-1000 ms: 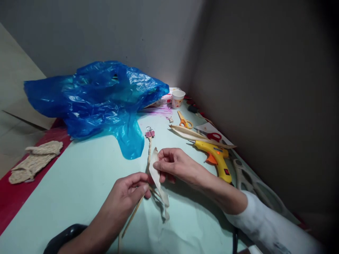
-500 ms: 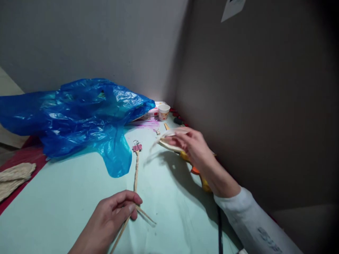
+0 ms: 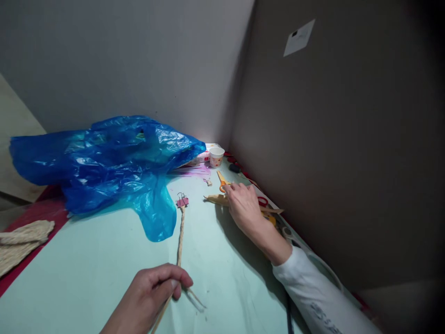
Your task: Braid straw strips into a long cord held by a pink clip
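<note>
A thin tan braid (image 3: 181, 236) runs down from a pink binder clip (image 3: 182, 201) on the pale green surface. My left hand (image 3: 158, 290) pinches the braid's lower end, and loose strands stick out below the fingers. Farther up on the right, my right hand (image 3: 243, 204) is palm down over a tan strip of material (image 3: 217, 199), close to the orange-handled scissors (image 3: 221, 181). Its fingertips are partly hidden, so what they grip cannot be made out.
A crumpled blue plastic bag (image 3: 114, 167) covers the back left. Behind stands a paper cup (image 3: 216, 157). Red-handled scissors (image 3: 263, 201) and other tools lie along the right wall. A woven tan piece (image 3: 24, 241) rests at the far left.
My right hand has come down onto the tan strip, which was raised and blurred before. The orange-handled scissors show more now. My left hand keeps its pinch; the whole view has shifted slightly.
</note>
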### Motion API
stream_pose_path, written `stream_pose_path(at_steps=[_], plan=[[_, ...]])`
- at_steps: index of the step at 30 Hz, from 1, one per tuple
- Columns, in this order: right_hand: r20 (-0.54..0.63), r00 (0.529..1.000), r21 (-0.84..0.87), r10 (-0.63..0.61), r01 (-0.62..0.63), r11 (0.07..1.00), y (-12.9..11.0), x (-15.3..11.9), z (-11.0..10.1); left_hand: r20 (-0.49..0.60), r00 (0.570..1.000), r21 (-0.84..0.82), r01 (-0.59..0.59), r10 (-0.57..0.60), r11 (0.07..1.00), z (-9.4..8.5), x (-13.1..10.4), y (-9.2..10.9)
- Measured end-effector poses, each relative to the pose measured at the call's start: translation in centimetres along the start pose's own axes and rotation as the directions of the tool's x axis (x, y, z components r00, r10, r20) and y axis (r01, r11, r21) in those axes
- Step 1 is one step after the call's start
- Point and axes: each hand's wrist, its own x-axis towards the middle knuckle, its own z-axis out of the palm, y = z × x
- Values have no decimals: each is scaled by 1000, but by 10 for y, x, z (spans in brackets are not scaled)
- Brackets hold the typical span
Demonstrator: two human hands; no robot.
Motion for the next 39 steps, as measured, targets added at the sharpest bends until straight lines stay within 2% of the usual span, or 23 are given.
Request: stream_pose_path(at_steps=[3, 6, 8, 12, 14, 17, 20, 24, 25, 27, 28, 29, 31, 34, 39], plan=[[-56, 998, -19, -10, 9, 1000, 2, -1, -4, -23, 1000, -37, -4, 4, 999, 2, -1, 1], [-206, 978, -4, -4, 3, 1000, 3, -2, -8, -56, 998, -71, -23, 19, 997, 5, -2, 1], [-260, 965, -9, 14, -17, 1000, 7, 0, -11, -56, 998, -72, -28, 24, 997, 5, -1, 0], [-156, 971, -55, 183, -194, 980, 22, 5, -15, -26, 999, -53, -39, 38, 998, 3, 1, -5], [-81, 974, -64, 210, -215, 974, 28, 6, -13, -10, 999, -40, -46, 45, 998, 2, 3, -6], [25, 992, -50, 122, -120, 991, 28, 5, -6, -22, 999, -48, -47, 46, 998, 3, 3, -6], [46, 998, -29, 43, -42, 999, 21, 6, -3, -61, 998, -87, -28, 23, 996, 5, 2, -4], [-85, 996, 14, 3, -2, 1000, 11, 0, -20, -61, 998, -104, -10, 4, 995, 5, -1, -1], [-130, 992, 76, -11, 21, 997, 8, -5, -26, -59, 998, -104, -9, 3, 995, 5, -1, 0], [-178, 982, 341, -58, 117, 933, -3, -18, -38, -42, 999, -97, 3, -7, 995, 4, -1, 1], [-137, 987, 480, -78, 135, 867, -10, -25, -42, -38, 999, -95, 7, -11, 995, 4, -1, 2], [-33, 994, 579, -104, 104, 809, -17, -33, -45, -35, 999, -96, 6, -9, 995, 3, -1, 2], [135, 967, 680, -215, 67, 730, -32, -49, -45, -35, 999, -113, 1, -5, 994, 4, -2, 2], [276, 898, 708, -343, 52, 705, -49, -67, -39, -28, 999, -188, 11, -16, 982, 5, -4, 4], [385, 825, 699, -413, 33, 715, -54, -77, -38, 56, 997, -385, 74, -56, 920, 5, -13, 16]])
